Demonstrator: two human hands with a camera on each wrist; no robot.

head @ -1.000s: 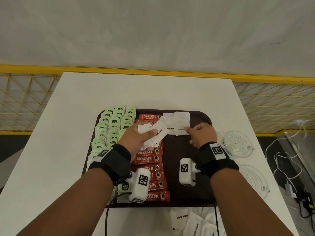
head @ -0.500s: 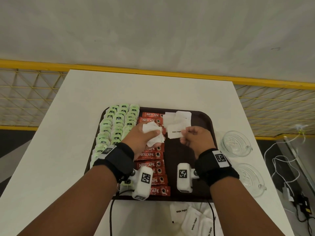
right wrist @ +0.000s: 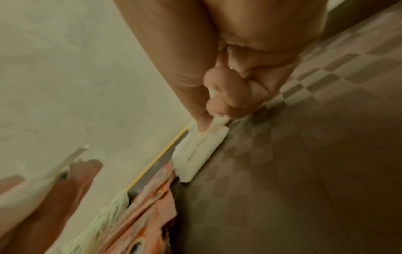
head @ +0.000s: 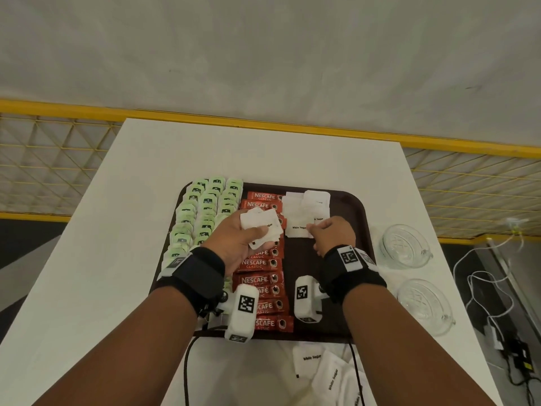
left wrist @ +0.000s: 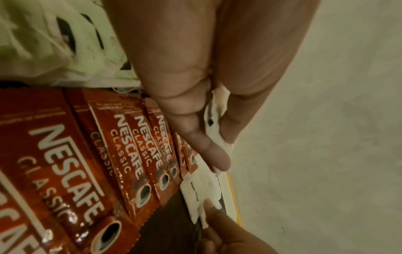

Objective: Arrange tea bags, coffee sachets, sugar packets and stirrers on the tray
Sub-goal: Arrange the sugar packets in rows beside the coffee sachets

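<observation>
On the dark brown tray (head: 347, 221), green tea bags (head: 205, 206) fill the left columns. Red Nescafe coffee sachets (head: 260, 263) run down the middle. White sugar packets (head: 307, 203) lie overlapped at the far middle. My left hand (head: 257, 234) hovers over the sachets and grips a bundle of sugar packets (head: 257, 222). The left wrist view shows the bundle (left wrist: 215, 123) pinched between thumb and fingers. My right hand (head: 311, 230) pinches one sugar packet (head: 297, 228) at the near end of that pile. In the right wrist view its fingertips (right wrist: 215, 106) hold this packet (right wrist: 217, 128) by the edge.
Two glass dishes (head: 405, 246) (head: 424, 303) stand on the white table (head: 117, 259) right of the tray. Loose sugar packets (head: 328, 373) lie at the table's near edge. White cables (head: 483, 273) hang off the right side. A yellow railing (head: 439, 145) runs behind the table.
My right hand took one sugar packet from beside the left hand's bundle and brought it down to the near end of the sugar pile. The left hand kept its bundle.
</observation>
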